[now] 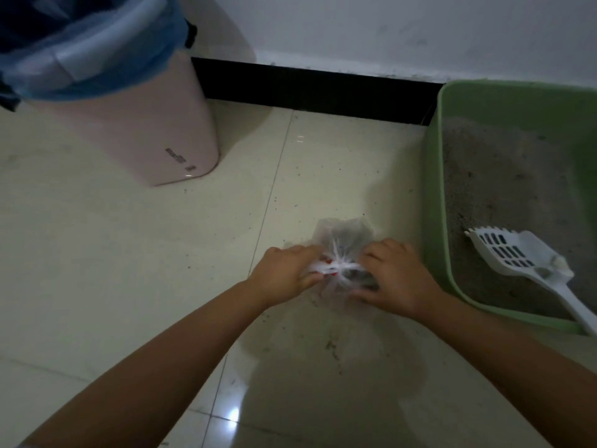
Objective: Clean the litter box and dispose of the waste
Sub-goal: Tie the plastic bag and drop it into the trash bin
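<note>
Plastic bag (343, 236) on floor | my left hand (284, 274) pinches its neck | right hand (395, 276) grips its side

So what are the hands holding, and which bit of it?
Both the left hand and right hand grip the small plastic bag at its gathered top.

Dim indoor view, soft focus, wide-angle bend.

The light is low and greyish, darkest in the corners. A small bright glare sits on the near floor (233, 415), with a broad dark shadow beside it. The wall (387, 30) at the far side is the palest part. The bag (342, 240) is motion-blurred. The skirting (316, 88) bows from lens distortion.
</note>
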Tool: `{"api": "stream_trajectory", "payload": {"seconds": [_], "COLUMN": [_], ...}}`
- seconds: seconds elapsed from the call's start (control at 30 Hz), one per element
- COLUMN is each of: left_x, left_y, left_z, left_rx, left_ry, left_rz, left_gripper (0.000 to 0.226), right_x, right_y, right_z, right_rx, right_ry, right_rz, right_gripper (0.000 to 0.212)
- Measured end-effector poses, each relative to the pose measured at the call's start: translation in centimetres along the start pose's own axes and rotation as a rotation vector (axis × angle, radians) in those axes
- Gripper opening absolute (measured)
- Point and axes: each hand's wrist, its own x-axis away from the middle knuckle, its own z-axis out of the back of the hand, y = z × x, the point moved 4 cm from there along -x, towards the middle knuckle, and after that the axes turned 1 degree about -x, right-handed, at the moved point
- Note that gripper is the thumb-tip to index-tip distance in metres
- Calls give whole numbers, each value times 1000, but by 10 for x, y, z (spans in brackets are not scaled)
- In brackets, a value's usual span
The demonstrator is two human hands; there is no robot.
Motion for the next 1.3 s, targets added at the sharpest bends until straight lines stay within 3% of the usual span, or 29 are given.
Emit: {"api": "stream_trajectory", "payload": {"seconds": [0.1, 0.2, 0.43, 0.5, 0.6, 0.77, 0.93, 1.13, 1.3], "left_x": [-9, -18, -26, -23, -14, 10, 39, 64, 53], "left_y": [15, 22, 14, 10, 2, -20, -43, -105, -177], "left_z": [-5, 2, 74, 99, 152, 269, 373, 425, 382], "left_rx": [-29, 141, 498, 528, 488, 552, 646, 646, 525], "left_ry": [-69, -44, 323, 407, 552, 871, 1099, 1170, 892], "left_rz": [-23, -11, 49, 69, 50, 79, 100, 169, 355], "left_gripper": [37, 32, 40, 43, 24, 19, 19, 19, 25], "right_x": [1, -4, -47, -62, -90, -160, -224, -299, -334], "right_y": [-3, 6, 13, 9, -3, -43, -89, -144, -177], "right_z": [-10, -6, 51, 73, 117, 216, 304, 329, 268], "right_rx": [51, -29, -166, -184, -218, -246, -330, -271, 85], "right_ry": [-57, 18, 254, 336, 494, 744, 860, 729, 413], "right_rz": [-14, -37, -131, -119, -56, 75, 53, 56, -1], "right_gripper": [45, 37, 13, 20, 36, 34, 31, 27, 31]}}
